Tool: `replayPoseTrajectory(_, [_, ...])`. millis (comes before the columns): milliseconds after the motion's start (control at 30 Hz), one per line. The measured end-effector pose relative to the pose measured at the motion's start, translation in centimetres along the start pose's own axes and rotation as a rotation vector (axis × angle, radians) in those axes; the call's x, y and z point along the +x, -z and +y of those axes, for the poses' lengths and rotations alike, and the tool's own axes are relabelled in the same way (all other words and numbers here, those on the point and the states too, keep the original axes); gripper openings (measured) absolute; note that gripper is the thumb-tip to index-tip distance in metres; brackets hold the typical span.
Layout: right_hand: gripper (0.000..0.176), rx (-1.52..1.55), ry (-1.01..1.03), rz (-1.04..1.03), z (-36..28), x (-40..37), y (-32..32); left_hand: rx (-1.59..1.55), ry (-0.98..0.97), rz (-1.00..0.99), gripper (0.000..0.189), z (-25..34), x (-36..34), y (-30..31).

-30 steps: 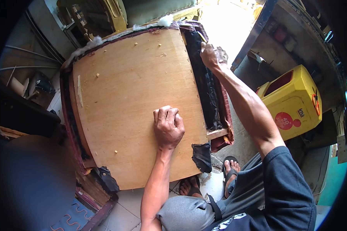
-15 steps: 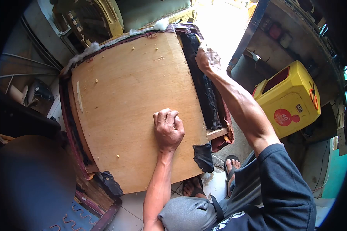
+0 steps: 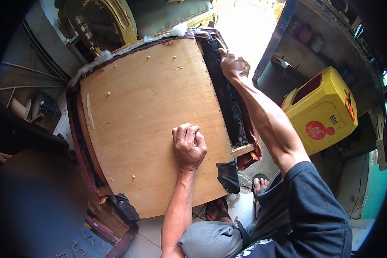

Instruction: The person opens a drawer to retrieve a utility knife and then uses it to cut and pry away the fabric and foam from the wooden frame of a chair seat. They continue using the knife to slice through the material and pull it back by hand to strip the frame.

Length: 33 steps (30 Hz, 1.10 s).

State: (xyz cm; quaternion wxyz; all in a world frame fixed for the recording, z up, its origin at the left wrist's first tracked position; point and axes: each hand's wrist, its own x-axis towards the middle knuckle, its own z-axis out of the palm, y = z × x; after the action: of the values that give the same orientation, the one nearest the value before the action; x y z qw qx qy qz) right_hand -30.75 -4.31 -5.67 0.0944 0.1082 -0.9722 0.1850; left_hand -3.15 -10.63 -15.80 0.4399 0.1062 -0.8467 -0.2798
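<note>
My left hand (image 3: 189,147) is a closed fist resting on the plywood panel (image 3: 146,101), with nothing showing in it. The panel is pale and slightly bowed, set in a furniture frame edged with dark red upholstery (image 3: 75,133). Toward the far right corner, my right hand (image 3: 235,66) is closed at the frame's side, over a strip of black cloth (image 3: 219,81). A small yellow sliver shows beyond its fingers; what they hold is hidden. White stuffing (image 3: 179,29) pokes out along the far edge. A black cloth flap (image 3: 228,176) hangs at the near right corner.
A yellow plastic container (image 3: 320,112) lies tilted at the right. Behind the frame stand a gold-trimmed chair piece (image 3: 127,21) and a green padded cushion (image 3: 167,12). Blue webbing with springs (image 3: 88,243) lies at the lower left. Small wood bits are scattered on the panel.
My right hand has shifted slightly down and right along the frame's side, its wrist turning a little. The left fist stays in place on the panel.
</note>
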Motion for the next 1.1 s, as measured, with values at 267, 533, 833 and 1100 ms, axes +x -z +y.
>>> replayPoseTrajectory(267, [0.076,0.347,-0.051,-0.043,0.3,-0.4,2.2,-0.002,0.004,0.003,0.017,0.1,0.0,-0.1])
replayPoseTrajectory(533, [0.065,0.276,0.001,0.033,-0.1,-0.2,0.5,0.02,0.007,-0.007,0.015,0.1,-0.2,-0.1])
replayPoseTrajectory(833, [0.058,0.055,0.013,0.067,-0.5,4.6,-5.7,0.04,-0.011,-0.014,0.013,0.0,-0.1,-0.1])
replayPoseTrajectory(1100, [0.047,-0.09,0.086,0.043,-0.4,6.9,-7.0,0.032,-0.008,-0.008,0.012,0.1,0.0,0.0])
